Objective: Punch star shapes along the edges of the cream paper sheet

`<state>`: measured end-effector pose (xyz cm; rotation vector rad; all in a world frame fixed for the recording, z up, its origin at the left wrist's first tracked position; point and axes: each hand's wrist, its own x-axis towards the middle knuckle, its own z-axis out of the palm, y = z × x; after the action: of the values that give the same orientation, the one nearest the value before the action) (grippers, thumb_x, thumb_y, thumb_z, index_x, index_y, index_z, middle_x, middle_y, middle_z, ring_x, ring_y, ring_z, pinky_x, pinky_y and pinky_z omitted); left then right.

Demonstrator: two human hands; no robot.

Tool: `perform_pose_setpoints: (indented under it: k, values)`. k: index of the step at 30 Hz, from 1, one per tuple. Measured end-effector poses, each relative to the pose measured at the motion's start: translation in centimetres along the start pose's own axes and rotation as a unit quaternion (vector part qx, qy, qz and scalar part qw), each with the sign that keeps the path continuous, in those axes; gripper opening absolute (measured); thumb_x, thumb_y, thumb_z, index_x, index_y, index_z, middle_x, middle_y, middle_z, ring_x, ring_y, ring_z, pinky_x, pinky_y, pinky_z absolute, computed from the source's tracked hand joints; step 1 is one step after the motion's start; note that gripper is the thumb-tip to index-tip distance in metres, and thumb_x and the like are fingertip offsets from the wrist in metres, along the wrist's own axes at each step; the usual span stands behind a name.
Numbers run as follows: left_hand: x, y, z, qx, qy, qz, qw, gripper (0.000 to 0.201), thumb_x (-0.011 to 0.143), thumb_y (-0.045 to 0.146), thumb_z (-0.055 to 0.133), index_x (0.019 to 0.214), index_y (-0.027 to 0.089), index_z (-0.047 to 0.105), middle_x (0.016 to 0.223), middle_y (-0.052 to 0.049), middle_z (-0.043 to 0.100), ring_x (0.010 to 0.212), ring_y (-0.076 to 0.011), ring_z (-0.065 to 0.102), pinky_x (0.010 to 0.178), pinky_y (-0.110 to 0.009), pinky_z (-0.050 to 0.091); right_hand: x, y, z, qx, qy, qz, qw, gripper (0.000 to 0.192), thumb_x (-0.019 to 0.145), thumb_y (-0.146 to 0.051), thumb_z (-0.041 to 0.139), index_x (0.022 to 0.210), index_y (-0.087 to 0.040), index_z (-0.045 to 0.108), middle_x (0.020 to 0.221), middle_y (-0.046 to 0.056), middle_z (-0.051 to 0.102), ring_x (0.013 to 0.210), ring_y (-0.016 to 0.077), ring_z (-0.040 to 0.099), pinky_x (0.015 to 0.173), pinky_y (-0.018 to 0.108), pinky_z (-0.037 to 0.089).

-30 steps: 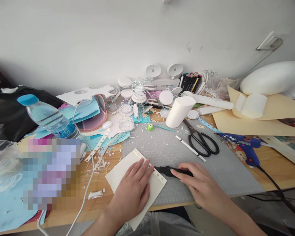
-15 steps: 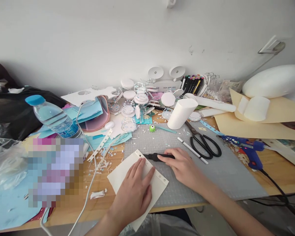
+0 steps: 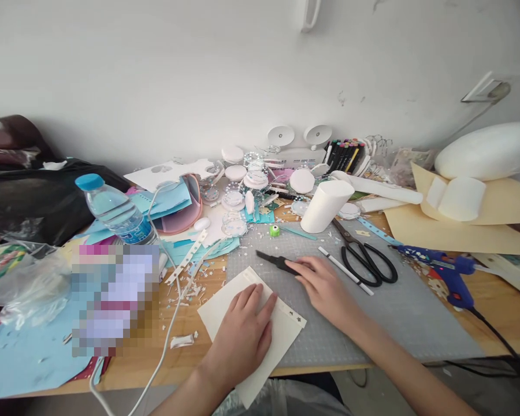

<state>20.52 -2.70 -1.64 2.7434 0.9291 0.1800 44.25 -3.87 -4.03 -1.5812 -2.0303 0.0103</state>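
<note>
My left hand (image 3: 242, 335) presses flat on a cream card sheet (image 3: 281, 332) that lies half on the grey cutting mat (image 3: 385, 312) and half on the wooden desk. My right hand (image 3: 325, 286) grips a black craft knife (image 3: 275, 261). Its tip points up and left, just beyond the sheet's far corner and clear of the card. A narrow strip with small punched holes runs along the sheet's right edge.
Black scissors (image 3: 368, 260) and a white pen (image 3: 344, 270) lie right of my hand. Behind stand a white paper cylinder (image 3: 325, 205), a green punch (image 3: 274, 230) and round lids. A blue glue gun (image 3: 442, 268) is at right. A water bottle (image 3: 115, 211) and a white cable (image 3: 167, 323) are at left.
My right hand slid the knife up along the sheet's right edge, from its lower part to past the far corner. My left hand stayed pressed on the sheet.
</note>
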Motion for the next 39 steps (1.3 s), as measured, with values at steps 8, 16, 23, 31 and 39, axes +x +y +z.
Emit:
perform_pose_setpoints:
  k: [8,16,23,31,39]
  values:
    - [2.6,-0.6,-2.2,0.048,-0.035,-0.022,0.998,0.012,0.093,0.016,0.05,0.1,0.018,0.06,0.11,-0.01,0.059,0.102,-0.027,0.056,0.084,-0.041,0.047,-5.2,3.1,-1.3,-0.11,0.069,0.081,0.988,0.033,0.096,-0.02,0.047,0.125,-0.022,0.06,0.11,0.011,0.061,0.102,0.0273,0.057,0.088,0.045,0.049]
    - [2.1,-1.9,-3.8,0.084,-0.017,-0.061,0.994,0.021,0.092,0.008,0.041,0.082,0.02,0.056,0.083,-0.003,0.064,0.076,-0.0192,0.06,0.072,-0.031,0.044,-5.3,3.1,-1.1,-0.145,0.09,0.074,0.982,0.032,0.095,-0.019,0.045,0.124,-0.022,0.059,0.108,0.011,0.061,0.098,0.0268,0.057,0.083,0.044,0.048]
    - [1.4,-10.0,-9.9,0.152,0.093,-0.243,0.954,0.025,0.095,0.02,0.031,0.101,0.018,0.055,0.097,-0.011,0.065,0.086,-0.0258,0.062,0.069,-0.033,0.043,-5.6,3.0,-1.3,-0.2,0.118,0.107,0.967,0.037,0.09,-0.012,0.043,0.122,-0.019,0.061,0.106,0.014,0.062,0.094,0.0288,0.055,0.077,0.045,0.047]
    - [1.4,-14.6,-10.8,0.164,0.098,-0.251,0.949,0.033,0.093,0.025,0.034,0.092,0.015,0.065,0.099,-0.018,0.066,0.1,-0.0359,0.061,0.087,-0.048,0.044,-5.7,2.8,-1.4,-0.236,0.117,0.12,0.957,0.043,0.086,-0.007,0.043,0.123,-0.02,0.06,0.109,0.014,0.063,0.095,0.0299,0.055,0.074,0.046,0.047]
    - [-0.3,-8.9,-8.1,0.028,0.023,-0.071,0.997,0.03,0.091,0.034,0.051,0.118,0.024,0.06,0.122,-0.006,0.063,0.114,-0.0209,0.059,0.096,-0.032,0.047,-4.3,6.0,-1.8,-0.245,0.073,0.07,0.964,0.047,0.084,-0.006,0.043,0.124,-0.021,0.062,0.112,0.013,0.064,0.097,0.0286,0.058,0.076,0.043,0.048]
